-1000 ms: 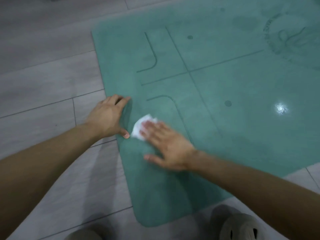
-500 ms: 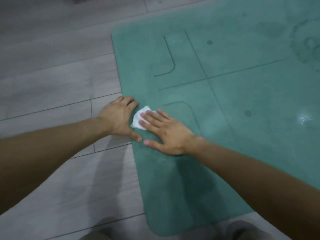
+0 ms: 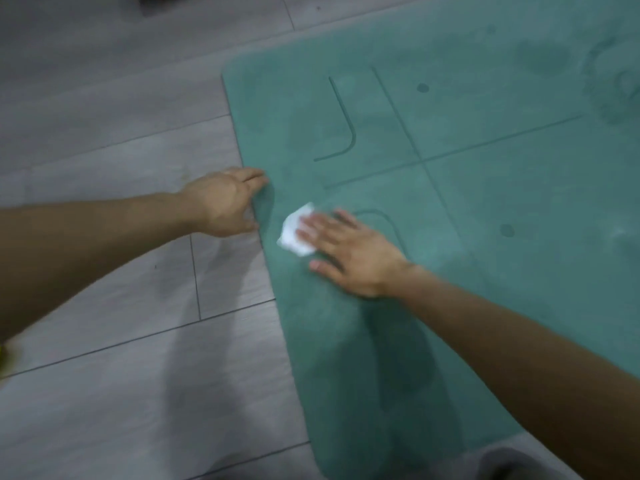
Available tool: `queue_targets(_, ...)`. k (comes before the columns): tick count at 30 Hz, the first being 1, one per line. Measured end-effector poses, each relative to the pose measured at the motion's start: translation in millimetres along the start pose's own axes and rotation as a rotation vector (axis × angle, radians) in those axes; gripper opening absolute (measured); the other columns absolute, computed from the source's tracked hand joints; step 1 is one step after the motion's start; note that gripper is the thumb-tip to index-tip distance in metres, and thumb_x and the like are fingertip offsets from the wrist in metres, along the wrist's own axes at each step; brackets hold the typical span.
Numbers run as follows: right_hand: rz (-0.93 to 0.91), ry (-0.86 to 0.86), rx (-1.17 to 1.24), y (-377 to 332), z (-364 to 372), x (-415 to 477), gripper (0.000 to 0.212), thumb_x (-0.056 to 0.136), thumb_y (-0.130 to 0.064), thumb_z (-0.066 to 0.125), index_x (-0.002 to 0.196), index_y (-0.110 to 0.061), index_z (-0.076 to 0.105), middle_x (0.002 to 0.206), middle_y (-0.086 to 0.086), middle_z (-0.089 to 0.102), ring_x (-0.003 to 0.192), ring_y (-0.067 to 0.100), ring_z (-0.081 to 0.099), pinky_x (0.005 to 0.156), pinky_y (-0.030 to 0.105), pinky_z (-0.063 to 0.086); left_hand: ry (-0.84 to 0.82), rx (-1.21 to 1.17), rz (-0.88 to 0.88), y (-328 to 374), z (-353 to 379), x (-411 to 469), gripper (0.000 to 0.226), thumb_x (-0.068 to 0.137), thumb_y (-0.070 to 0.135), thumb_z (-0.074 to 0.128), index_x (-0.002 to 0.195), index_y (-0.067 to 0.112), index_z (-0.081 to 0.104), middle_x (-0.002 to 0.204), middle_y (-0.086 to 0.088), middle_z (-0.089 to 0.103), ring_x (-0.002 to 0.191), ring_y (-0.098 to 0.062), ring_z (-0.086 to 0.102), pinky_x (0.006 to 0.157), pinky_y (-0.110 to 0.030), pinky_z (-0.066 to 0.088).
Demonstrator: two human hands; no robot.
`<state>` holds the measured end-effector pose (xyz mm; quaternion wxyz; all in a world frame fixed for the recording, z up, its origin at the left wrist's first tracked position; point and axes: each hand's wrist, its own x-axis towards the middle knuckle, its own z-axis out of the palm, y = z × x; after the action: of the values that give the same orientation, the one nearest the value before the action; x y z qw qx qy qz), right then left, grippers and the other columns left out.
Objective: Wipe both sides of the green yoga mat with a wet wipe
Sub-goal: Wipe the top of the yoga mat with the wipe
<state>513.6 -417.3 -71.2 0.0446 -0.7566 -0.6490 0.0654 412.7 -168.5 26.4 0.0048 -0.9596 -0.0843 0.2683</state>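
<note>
Two grips work at the mat's [image 3: 467,209] left end, and both are bare hands. The right grip [image 3: 353,251] lies flat on the mat, fingers straight and spread, pressing the wipe [image 3: 294,233] down under the fingertips. Nothing is clamped; the wipe is only pinned between fingers and mat. The white wad shows past the fingertips, towards the mat's left edge, just short of it.

The left grip [image 3: 225,206] rests on that same edge, its palm on the floor [image 3: 121,133] and its fingers reaching onto the mat's border. The fingers look relaxed and apart rather than closed round the edge. Whether any of them tuck under the mat cannot be seen.

The mat lies flat on the floor with its lined face up. Judging by the centre line, its long axis runs from this end away to the right. Nearly all the unwiped face therefore lies to the right of the wipe, behind the right wrist.

The stroke in hand looks like a pass along the left border. The next one has to turn back along the long axis, and the right grip is the one placed for that. The left grip is nearer the edge and is better used to hold the mat from sliding, or later to lift this end for the underside, which is not yet reached.
</note>
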Motion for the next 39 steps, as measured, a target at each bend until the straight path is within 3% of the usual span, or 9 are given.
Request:
queue_targets(3,0.621,0.065,0.066,64,-12,-4,0.088,0.101,-0.068,-0.003,0.168,-0.016,0.022,0.175,0.006,0.016,0.163,0.020,0.008,0.132,0.044,0.002,0.000,-0.047,-0.032,-12,15,14,0.082,0.100,0.031,0.061,0.167,0.011,0.020,0.175,-0.007,0.017,0.158,-0.028,0.026,0.128,-0.037,0.025)
queue_targets(5,0.794,0.110,0.117,58,-11,2,0.088,0.100,-0.070,0.005,0.168,-0.015,0.019,0.176,0.008,0.009,0.163,0.022,0.002,0.132,0.046,0.001,-0.037,-0.035,-0.016,-21,18,20,0.081,0.096,0.021,0.058,0.168,0.013,0.020,0.176,-0.003,0.017,0.158,-0.024,0.027,0.127,-0.038,0.028)
queue_targets(10,-0.045,-0.004,0.001,-35,14,25,0.075,0.107,-0.063,0.024,0.168,-0.020,0.022,0.176,0.004,0.012,0.163,0.019,0.004,0.132,0.043,0.004,-0.008,-0.004,0.096,-40,6,27,0.078,0.085,0.006,0.058,0.161,0.014,0.041,0.167,-0.002,0.037,0.150,-0.024,0.041,0.121,-0.036,0.037)
queue_targets(16,0.863,0.187,0.102,21,5,20,0.078,0.106,-0.062,0.017,0.166,-0.015,0.026,0.175,0.007,0.015,0.163,0.022,0.007,0.132,0.046,0.004,-0.042,-0.006,0.112,-47,13,28,0.087,0.087,0.005,0.057,0.167,0.023,0.026,0.175,0.004,0.019,0.158,-0.018,0.024,0.124,-0.032,0.029)
queue_targets(22,0.113,0.069,0.090,-82,21,54,0.071,0.108,-0.061,0.028,0.165,-0.018,0.032,0.174,0.006,0.020,0.163,0.020,0.009,0.132,0.045,0.008,-0.032,0.011,0.139,-49,13,28,0.087,0.088,0.005,0.057,0.168,0.022,0.026,0.175,0.005,0.019,0.158,-0.016,0.023,0.121,-0.030,0.030)
queue_targets(28,0.841,0.155,0.088,-18,12,46,0.078,0.106,-0.062,0.010,0.168,-0.016,0.021,0.176,0.009,0.011,0.163,0.025,0.004,0.132,0.047,0.003,0.006,-0.025,0.176,-57,24,34,0.086,0.096,0.028,0.070,0.168,0.022,0.024,0.175,0.000,0.019,0.158,-0.020,0.024,0.122,-0.029,0.027)
queue_targets(33,0.274,-0.004,0.073,-87,14,84,0.078,0.105,-0.065,0.003,0.169,-0.020,0.012,0.176,0.005,0.002,0.163,0.020,-0.007,0.132,0.045,0.001,0.046,-0.067,0.188,-61,29,35,0.088,0.093,0.037,0.075,0.167,0.025,0.028,0.173,0.003,0.023,0.156,-0.020,0.028,0.121,-0.034,0.031)
queue_targets(37,0.818,0.099,0.046,-36,11,65,0.079,0.105,-0.061,0.001,0.169,-0.015,0.013,0.176,0.008,0.006,0.163,0.024,0.000,0.132,0.046,0.001,0.051,-0.101,0.188,-63,37,37,0.093,0.090,0.038,0.078,0.167,0.026,0.027,0.174,0.004,0.022,0.157,-0.020,0.026,0.123,-0.035,0.032)
queue_targets(39,0.880,0.092,0.076,-35,10,64,0.081,0.105,-0.063,0.004,0.168,-0.014,0.013,0.176,0.012,0.004,0.163,0.026,-0.003,0.132,0.046,0.000,0.047,-0.101,0.185,-64,30,39,0.093,0.088,0.036,0.080,0.166,0.027,0.030,0.172,0.005,0.025,0.155,-0.019,0.029,0.121,-0.036,0.035)
